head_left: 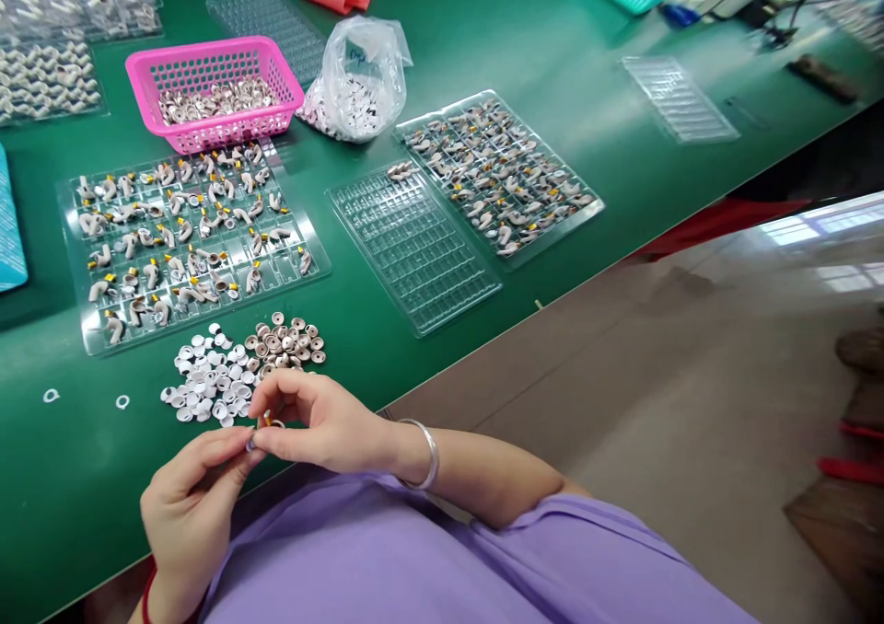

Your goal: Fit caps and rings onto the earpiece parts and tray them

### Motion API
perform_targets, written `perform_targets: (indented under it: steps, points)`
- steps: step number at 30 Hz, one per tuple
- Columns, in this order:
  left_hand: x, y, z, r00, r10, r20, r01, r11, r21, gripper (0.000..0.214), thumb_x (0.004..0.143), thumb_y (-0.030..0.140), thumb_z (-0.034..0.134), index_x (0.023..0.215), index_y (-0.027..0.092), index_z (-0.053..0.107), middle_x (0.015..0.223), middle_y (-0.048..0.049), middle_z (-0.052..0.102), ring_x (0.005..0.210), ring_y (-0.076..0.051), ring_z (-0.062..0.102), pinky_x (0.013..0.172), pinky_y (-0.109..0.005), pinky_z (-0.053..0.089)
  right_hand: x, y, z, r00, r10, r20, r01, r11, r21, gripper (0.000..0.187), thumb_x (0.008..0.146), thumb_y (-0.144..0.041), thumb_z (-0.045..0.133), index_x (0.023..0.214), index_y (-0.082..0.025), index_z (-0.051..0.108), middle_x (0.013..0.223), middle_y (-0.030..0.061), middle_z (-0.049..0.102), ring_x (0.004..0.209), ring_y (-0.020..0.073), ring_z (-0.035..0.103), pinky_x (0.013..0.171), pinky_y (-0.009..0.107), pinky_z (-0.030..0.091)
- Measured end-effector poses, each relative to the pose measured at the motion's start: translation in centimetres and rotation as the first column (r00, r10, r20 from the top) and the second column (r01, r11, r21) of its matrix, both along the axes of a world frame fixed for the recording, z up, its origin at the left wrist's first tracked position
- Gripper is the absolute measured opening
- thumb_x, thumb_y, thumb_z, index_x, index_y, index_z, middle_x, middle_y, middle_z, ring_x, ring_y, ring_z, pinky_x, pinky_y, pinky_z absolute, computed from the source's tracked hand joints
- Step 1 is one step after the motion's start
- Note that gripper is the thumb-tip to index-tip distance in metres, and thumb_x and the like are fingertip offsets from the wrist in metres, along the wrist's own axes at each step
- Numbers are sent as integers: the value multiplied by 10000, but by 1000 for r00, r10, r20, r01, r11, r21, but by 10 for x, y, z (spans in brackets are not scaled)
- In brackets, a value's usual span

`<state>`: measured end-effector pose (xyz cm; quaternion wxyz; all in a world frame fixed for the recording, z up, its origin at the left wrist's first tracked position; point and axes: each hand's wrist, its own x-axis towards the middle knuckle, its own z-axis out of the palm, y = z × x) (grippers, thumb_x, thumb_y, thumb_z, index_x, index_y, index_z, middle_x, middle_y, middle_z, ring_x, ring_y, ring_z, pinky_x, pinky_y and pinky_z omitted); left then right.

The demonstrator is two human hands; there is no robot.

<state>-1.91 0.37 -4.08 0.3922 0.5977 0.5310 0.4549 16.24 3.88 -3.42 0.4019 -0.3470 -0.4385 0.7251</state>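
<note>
My left hand (190, 495) and my right hand (331, 426) meet at the table's near edge, fingertips pinched together. Between them is a small part with a yellow tab (269, 418), mostly hidden by the fingers. Just beyond lie a heap of white ring-like pieces (207, 375) and a heap of beige round caps (286, 340). A clear tray (318, 260) behind these heaps carries rows of curved beige parts with yellow tabs.
Farther back stand a pink basket (148, 109) of beige caps and a plastic bag (377, 72) of white pieces. To the right are a sparsely filled clear tray (428, 265) and a full tray (587, 205). Two loose rings (122, 402) lie at left.
</note>
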Motion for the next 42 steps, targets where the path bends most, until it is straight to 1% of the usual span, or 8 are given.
perform_targets:
  steps: [3,10,17,25,28,32,36,42]
  points:
    - [2,1,0,999,32,-37,-33,999,-31,197,737,138,790,885,268,793,831,20,798,697,-151,746,671,-214,624,2,2,-5,999,36,3,-35,999,-29,215,797,-240,721,944,-175,578,873,-9,561,731,94,503,652,225,432]
    - [-4,3,0,985,-63,-158,90,981,173,224,763,97,748,893,274,794,843,0,801,690,-163,748,678,-250,626,3,2,-12,992,126,-14,-127,982,-140,360,721,-381,825,868,-165,577,723,-49,536,635,78,469,568,206,382]
    - [2,4,6,996,-19,-90,26,996,80,205,779,131,750,921,277,778,815,13,749,692,-135,695,613,-207,573,9,1,-12,983,128,-132,-153,967,-202,453,690,-459,837,926,-151,604,832,-14,620,733,88,592,715,243,475]
    - [10,8,-6,958,-65,-278,135,962,238,242,811,153,734,1000,300,768,802,7,683,643,-121,653,584,-226,537,20,-11,-15,994,57,-89,-77,966,-246,421,747,-513,778,842,-148,589,780,2,653,742,121,662,767,301,536]
    - [15,18,-9,917,-32,-398,149,952,266,156,830,196,728,966,266,762,830,-8,698,711,-148,666,656,-260,535,33,-12,-18,999,-35,-27,26,965,-259,401,751,-490,786,845,-147,601,826,18,670,780,138,693,780,307,550]
    - [23,40,-11,792,111,-600,152,917,369,102,877,204,670,933,229,751,801,-34,695,738,-187,630,717,-318,488,51,-9,-19,990,-115,86,133,963,-234,355,757,-436,791,815,-159,575,787,19,684,756,152,707,720,286,538]
    - [29,59,-12,662,86,-744,251,911,328,161,905,230,613,949,219,768,814,-68,675,731,-227,596,701,-357,449,56,-9,-17,984,-100,146,125,978,-168,292,808,-386,743,847,-167,554,692,-4,659,668,133,671,645,260,503]
    - [29,64,-7,666,10,-746,310,906,289,177,903,200,588,908,208,765,809,-61,678,716,-217,599,685,-341,460,54,-9,-16,979,-95,178,117,987,-114,233,831,-342,705,863,-171,550,708,-28,602,627,108,632,600,241,481]
